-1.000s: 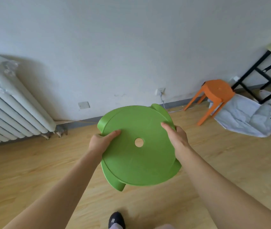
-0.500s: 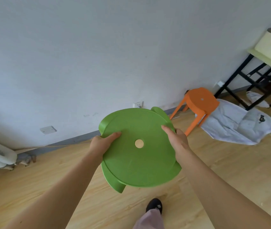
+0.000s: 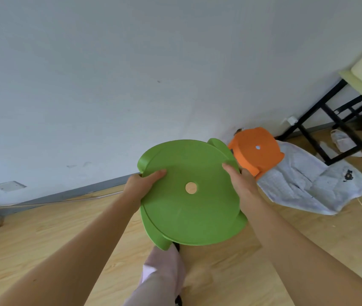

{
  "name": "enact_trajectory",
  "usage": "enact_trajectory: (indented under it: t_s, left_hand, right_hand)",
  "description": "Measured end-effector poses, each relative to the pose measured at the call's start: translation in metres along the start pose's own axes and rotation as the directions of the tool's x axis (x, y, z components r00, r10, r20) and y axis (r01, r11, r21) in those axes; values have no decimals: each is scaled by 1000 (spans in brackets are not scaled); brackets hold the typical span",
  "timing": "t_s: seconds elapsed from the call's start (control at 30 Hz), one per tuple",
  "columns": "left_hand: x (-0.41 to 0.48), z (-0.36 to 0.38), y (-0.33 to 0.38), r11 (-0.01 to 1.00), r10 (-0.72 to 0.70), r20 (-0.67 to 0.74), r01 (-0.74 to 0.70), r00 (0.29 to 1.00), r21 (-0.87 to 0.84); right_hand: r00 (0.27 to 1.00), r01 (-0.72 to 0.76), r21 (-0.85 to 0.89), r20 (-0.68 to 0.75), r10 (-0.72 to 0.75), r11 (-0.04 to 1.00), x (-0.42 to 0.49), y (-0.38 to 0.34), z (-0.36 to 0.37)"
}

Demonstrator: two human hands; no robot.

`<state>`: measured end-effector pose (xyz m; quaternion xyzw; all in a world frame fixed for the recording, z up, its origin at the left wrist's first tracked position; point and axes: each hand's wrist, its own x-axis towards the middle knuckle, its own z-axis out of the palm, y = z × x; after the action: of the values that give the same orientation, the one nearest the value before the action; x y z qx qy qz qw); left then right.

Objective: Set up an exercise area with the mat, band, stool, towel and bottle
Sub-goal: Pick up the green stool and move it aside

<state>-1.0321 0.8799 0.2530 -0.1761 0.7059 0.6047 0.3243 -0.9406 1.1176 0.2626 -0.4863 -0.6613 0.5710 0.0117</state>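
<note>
I carry a round green plastic stool (image 3: pixel 188 215) in the air in front of me, its seat facing up with a small hole in the middle. My left hand (image 3: pixel 141 184) grips the seat's left rim, thumb lying on top. My right hand (image 3: pixel 240 184) grips the right rim the same way. The stool's legs point down and are mostly hidden under the seat. No mat, band, towel or bottle shows in the head view.
An orange stool (image 3: pixel 257 149) stands by the wall just beyond my right hand, next to a white bag (image 3: pixel 312 186) spread on the wooden floor. A black-framed table (image 3: pixel 339 120) with a pale box stands at the right. My leg (image 3: pixel 162 277) is below the stool.
I have turned and stepped to the right with the green stool. The radiator has left the view, the orange stool and table are closer, and my leg has swung forward. Both grips are unchanged.
</note>
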Motion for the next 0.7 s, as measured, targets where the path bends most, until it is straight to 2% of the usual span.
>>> enact_trajectory:
  t_s: [0.17, 0.4, 0.7]
  left_hand:
    - [64, 49, 26, 999, -23, 19, 24, 1000, -40]
    - [139, 106, 52, 993, -99, -8, 98, 995, -70]
    - [201, 154, 39, 980, -166, -90, 154, 982, -123]
  right_hand:
    - [1000, -12, -5, 26, 12, 1000, 81, -26, -11]
    - [998, -47, -109, 36, 51, 993, 188, -51, -14]
    - [983, -105, -174, 131, 129, 979, 281, -39, -5]
